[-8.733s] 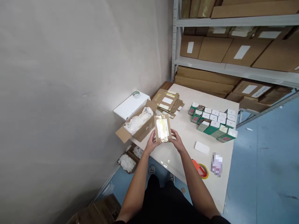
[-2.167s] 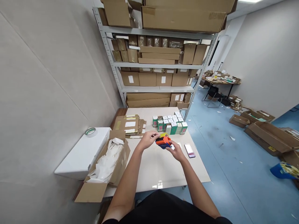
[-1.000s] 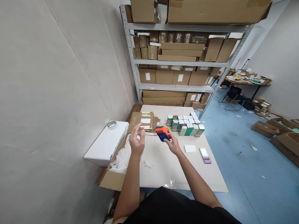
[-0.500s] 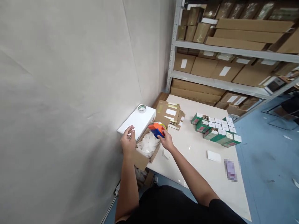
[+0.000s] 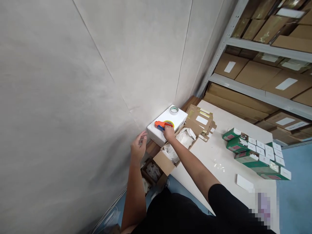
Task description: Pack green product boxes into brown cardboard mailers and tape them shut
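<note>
My right hand (image 5: 169, 132) is closed around an orange and blue tape dispenser (image 5: 160, 124) with a yellow-rimmed roll. It is at the top of a white box (image 5: 159, 132) by the wall; whether the dispenser rests on it I cannot tell. My left hand (image 5: 138, 145) is held up left of the white box, fingers apart and nothing in them. Between the white box and the bare tabletop stands an open cardboard box (image 5: 165, 163), with crumpled white packing paper (image 5: 184, 140) inside. A loose tape roll (image 5: 174, 110) lies on the white box's far end.
Flattened cardboard (image 5: 201, 119) lies past the open box. Several green and white small boxes (image 5: 255, 156) stand on the right of the table (image 5: 207, 165), near a white pad (image 5: 244, 182). Shelves (image 5: 263, 94) of cartons rise behind. Below the table edge, another carton (image 5: 153, 172) holds white scraps.
My right hand has carried the tape dispenser from above the open cardboard box leftward to the white box. The view has turned left. My left hand stays raised, now farther from the white box.
</note>
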